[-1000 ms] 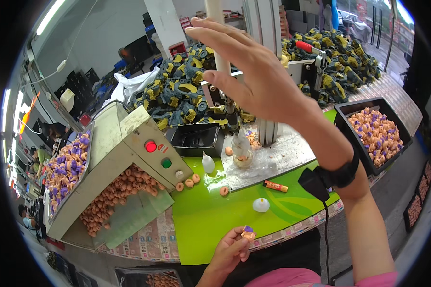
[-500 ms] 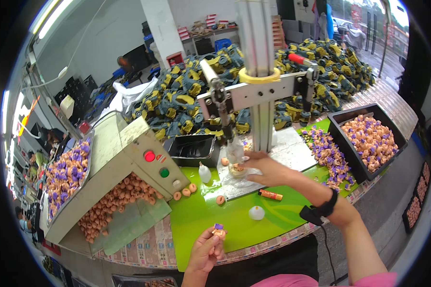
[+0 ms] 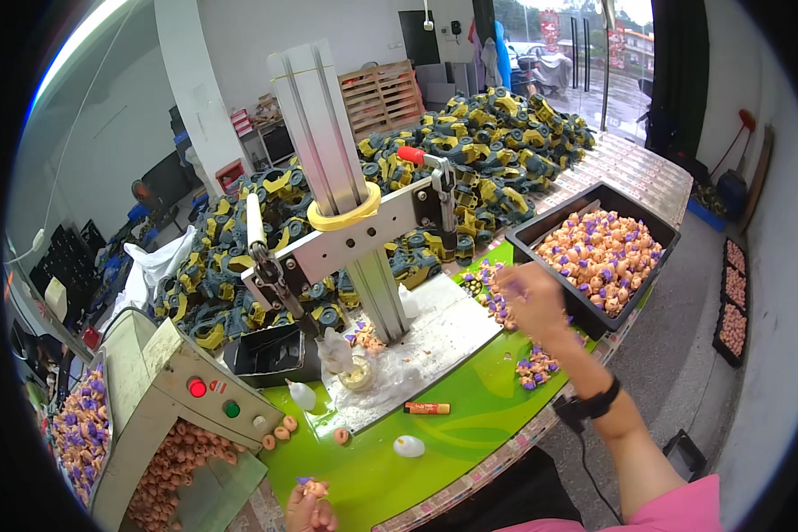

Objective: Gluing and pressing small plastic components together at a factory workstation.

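Observation:
Low at the front edge, my left hand [image 3: 310, 514] pinches a small peach-and-purple plastic piece [image 3: 314, 488] between thumb and fingers. My right hand [image 3: 534, 303] is over the loose pile of peach-and-purple pieces [image 3: 537, 367], beside the black bin; motion blur smears its fingers, and whether they hold anything is hidden. A clamp press [image 3: 350, 239] with two toggle levers stands on a white board [image 3: 426, 355]. Under its left clamp sits a pale, plastic-wrapped fixture [image 3: 356, 372].
The black bin [image 3: 585, 324] at right is full of similar pieces. A beige machine [image 3: 164, 363] with red and green buttons stands left, round peach parts [image 3: 186, 470] in its opening. White squeeze bottles [image 3: 408, 446] and an orange tube [image 3: 426, 408] lie on the green mat. Toy vehicles [image 3: 496, 133] heap behind.
My right hand has left the fixture under the clamp and moved right to the loose pile. The view has turned rightward. My left hand still holds its piece.

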The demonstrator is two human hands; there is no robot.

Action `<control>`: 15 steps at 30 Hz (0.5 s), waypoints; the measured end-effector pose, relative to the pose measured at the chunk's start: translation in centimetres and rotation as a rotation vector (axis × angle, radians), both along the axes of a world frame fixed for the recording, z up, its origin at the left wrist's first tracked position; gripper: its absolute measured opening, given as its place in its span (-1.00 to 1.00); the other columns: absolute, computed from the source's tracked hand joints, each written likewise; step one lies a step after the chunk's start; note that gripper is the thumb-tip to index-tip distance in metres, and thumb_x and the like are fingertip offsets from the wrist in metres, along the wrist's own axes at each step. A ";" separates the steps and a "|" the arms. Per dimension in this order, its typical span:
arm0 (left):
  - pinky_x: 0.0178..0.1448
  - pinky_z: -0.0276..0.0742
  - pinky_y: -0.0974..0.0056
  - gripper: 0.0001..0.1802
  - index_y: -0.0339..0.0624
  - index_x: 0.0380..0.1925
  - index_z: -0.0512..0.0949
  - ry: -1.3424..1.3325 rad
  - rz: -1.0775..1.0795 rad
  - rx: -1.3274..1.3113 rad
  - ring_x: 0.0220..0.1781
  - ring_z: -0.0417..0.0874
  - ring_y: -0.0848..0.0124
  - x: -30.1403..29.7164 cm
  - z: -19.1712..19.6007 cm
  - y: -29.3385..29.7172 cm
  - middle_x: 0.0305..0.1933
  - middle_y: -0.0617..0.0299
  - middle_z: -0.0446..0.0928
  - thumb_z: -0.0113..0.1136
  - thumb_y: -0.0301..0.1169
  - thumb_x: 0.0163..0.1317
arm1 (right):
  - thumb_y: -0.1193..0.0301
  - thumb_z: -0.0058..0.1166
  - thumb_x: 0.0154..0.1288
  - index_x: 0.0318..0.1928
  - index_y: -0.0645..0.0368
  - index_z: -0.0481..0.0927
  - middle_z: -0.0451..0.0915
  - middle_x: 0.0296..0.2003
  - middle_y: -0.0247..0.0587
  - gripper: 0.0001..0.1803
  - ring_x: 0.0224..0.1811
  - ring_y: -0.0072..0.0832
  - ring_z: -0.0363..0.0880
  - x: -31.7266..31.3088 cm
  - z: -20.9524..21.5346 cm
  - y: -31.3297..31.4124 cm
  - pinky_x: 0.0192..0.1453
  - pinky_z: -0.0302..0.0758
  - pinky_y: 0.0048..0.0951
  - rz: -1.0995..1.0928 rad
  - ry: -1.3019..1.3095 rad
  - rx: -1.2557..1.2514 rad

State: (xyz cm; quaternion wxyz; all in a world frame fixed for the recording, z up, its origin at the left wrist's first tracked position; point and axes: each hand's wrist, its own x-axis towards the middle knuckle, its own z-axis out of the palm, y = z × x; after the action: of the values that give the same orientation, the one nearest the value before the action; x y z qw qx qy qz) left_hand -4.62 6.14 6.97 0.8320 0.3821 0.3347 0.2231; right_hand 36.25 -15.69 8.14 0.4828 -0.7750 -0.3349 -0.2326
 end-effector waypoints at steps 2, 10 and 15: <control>-0.61 0.25 0.52 -0.91 -0.15 -0.17 0.50 0.054 0.004 0.037 -0.66 0.28 0.66 0.1 -0.1 0.8 -0.40 0.37 0.52 0.11 -0.46 0.36 | 0.47 0.11 0.20 -0.21 0.18 0.62 0.57 -0.25 -0.04 -0.86 -0.15 -0.15 0.57 3.6 0.5 -5.9 -0.04 0.48 -0.22 -0.349 -0.046 -0.100; -0.53 0.39 0.50 -0.82 -0.25 -0.10 0.49 -0.025 -0.161 0.188 -0.55 0.43 0.63 4.6 -0.4 3.2 -0.27 0.25 0.59 0.11 -0.46 0.34 | 0.53 0.15 0.08 -0.16 0.24 0.63 0.57 -0.24 -0.02 -0.75 -0.12 -0.09 0.54 6.1 0.0 -15.1 0.02 0.44 -0.20 -0.321 0.098 -0.437; -0.57 0.34 0.51 -0.75 -0.29 -0.12 0.52 0.210 -0.223 0.299 -0.61 0.38 0.65 10.5 0.5 4.7 -0.31 0.31 0.55 0.24 -0.39 0.26 | 0.57 0.16 0.05 -0.18 0.25 0.63 0.59 -0.24 -0.06 -0.75 -0.12 -0.11 0.54 1.9 2.0 -10.0 0.05 0.43 -0.20 -0.227 -0.155 -0.296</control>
State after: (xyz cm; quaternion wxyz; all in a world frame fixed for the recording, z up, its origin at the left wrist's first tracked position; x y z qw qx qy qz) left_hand 5.84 10.84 7.44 0.7461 0.5571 0.3385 0.1357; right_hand 38.14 -25.69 10.13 0.3070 -0.8501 -0.3122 -0.2928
